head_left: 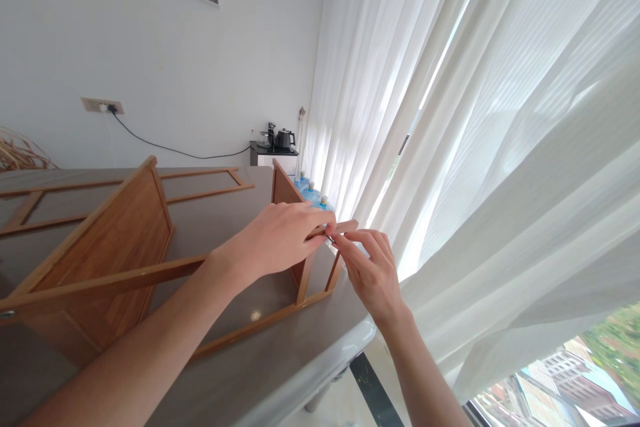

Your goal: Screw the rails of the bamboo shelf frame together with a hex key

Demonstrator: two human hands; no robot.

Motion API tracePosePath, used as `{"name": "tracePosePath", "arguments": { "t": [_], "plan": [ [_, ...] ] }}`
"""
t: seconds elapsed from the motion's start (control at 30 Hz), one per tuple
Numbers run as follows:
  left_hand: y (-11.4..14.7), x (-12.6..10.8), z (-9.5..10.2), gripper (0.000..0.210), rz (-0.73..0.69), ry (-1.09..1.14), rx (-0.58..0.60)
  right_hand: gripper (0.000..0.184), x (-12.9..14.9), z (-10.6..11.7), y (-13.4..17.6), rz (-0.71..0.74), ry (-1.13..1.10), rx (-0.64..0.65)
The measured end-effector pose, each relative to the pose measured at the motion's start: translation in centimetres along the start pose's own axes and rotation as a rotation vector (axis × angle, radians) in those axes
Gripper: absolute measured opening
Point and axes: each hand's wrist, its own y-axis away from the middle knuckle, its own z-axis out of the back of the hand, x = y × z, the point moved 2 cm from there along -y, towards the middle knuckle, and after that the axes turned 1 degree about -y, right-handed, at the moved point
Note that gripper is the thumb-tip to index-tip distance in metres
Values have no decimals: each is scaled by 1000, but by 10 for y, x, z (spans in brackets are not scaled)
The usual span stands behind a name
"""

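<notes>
A wooden frame with panels lies on the table, and one of its long wooden rails (347, 227) runs under my left forearm to the right. My left hand (287, 233) is closed around this rail near its right end, fingers over the top and thumb below. Close beside it, my right hand (370, 267) pinches a small dark metal piece (330, 239), thin like a screw, against the rail's side. Fingertips hide most of that piece. One wooden panel (107, 233) stands upright at the left, and another panel (287, 183) rises behind my left hand.
The grey table's rounded edge (350, 340) passes below my hands. White curtains (450, 147) hang close on the right. Behind stand several blue-tinted water bottles (313, 193) and a black kettle (285, 139) on a small cabinet. A cord (185, 155) runs along the wall.
</notes>
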Motion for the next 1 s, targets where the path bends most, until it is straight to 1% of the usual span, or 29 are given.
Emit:
{"name": "tracePosePath", "arguments": {
  "t": [0.23,0.3,0.4,0.47,0.53,0.67,0.77,0.87,1.0],
  "plan": [
    [0,-1,0,14,-3,5,-2,35,-5,2,-1,27,-4,72],
    [0,0,0,14,-4,4,-4,30,-4,4,-3,28,-2,77],
    [-1,0,0,14,0,-3,2,16,-3,3,-5,-4,-48,76],
    [-1,0,0,14,-1,-5,2,8,0,0,-4,-44,-124,74],
    [0,-1,0,14,-3,-8,-4,6,3,-5,-1,-112,-219,68],
    [0,-2,1,12,2,-10,2,7,12,-14,5,-321,-388,68],
    [0,-1,1,12,-6,-7,-5,8,16,-15,7,-389,-426,73],
    [0,0,1,13,-12,-5,-7,8,16,-12,8,-382,-402,72],
    [1,0,1,14,-15,-13,4,7,11,-9,10,-300,-325,56]
  ]
}}
